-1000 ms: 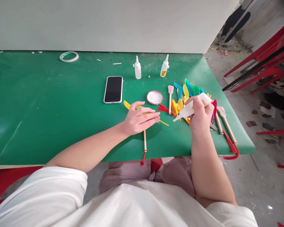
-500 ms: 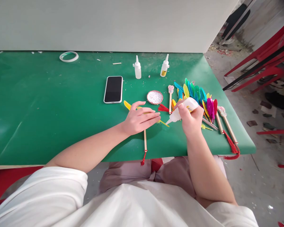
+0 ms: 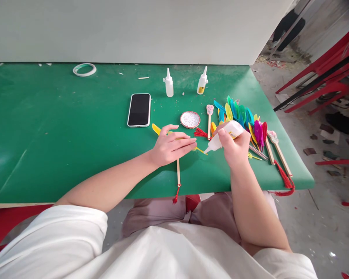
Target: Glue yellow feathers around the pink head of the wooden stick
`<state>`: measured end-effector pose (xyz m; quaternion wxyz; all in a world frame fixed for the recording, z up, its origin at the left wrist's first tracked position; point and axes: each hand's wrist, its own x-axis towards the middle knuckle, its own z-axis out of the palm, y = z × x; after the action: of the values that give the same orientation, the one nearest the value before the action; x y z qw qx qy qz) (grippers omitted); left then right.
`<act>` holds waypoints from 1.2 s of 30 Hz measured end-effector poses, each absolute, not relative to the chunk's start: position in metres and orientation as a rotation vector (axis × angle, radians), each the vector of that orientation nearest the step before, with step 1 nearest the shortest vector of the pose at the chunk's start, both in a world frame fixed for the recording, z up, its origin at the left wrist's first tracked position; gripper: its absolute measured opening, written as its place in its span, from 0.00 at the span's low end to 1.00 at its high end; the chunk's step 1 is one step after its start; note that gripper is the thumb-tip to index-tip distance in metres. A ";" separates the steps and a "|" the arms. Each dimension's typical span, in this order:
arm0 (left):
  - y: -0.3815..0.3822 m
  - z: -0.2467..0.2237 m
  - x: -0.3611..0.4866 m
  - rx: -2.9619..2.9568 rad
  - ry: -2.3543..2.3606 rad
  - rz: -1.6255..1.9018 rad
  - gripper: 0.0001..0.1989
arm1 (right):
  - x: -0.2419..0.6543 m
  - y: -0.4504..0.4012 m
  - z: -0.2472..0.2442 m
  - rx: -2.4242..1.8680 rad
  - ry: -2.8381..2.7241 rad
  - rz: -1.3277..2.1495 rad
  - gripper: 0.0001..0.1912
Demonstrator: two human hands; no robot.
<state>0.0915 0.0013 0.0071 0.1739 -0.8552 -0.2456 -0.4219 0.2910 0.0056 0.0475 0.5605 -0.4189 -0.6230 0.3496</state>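
Observation:
My left hand [image 3: 172, 147] has its fingertips closed on a yellow feather [image 3: 156, 129], with the outermost finger raised and the thumb hidden. Part of the feather is under the fingers; its thin stem sticks out to the right. Closed round a white glue bottle [image 3: 234, 128] is my right hand [image 3: 235, 149]. The bottle is tilted, its nozzle at the stem's end. Below my left hand a wooden stick [image 3: 178, 172] with a small red tassel [image 3: 175, 199] reaches the table edge; its upper part is covered.
A round dish of white bits [image 3: 190, 119] and a phone [image 3: 139, 110] lie beyond my hands. Two glue bottles [image 3: 169, 84] stand farther back, with a tape roll [image 3: 85, 69] to the left. Coloured feathers [image 3: 241, 112] and decorated sticks [image 3: 280, 155] lie at right on the green table [image 3: 61, 135].
The stem's end has shifted very slightly up and left at the nozzle. My hands otherwise keep almost the same place and grip.

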 end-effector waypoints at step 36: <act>0.003 0.003 0.090 -2.431 -0.719 -1.279 0.12 | 0.301 0.009 0.051 -1.216 -1.396 0.750 0.16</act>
<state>0.0897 0.0026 0.0026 0.1506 -0.8465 -0.2502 -0.4452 0.3012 0.0090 0.0513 0.5414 -0.5118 -0.5876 0.3156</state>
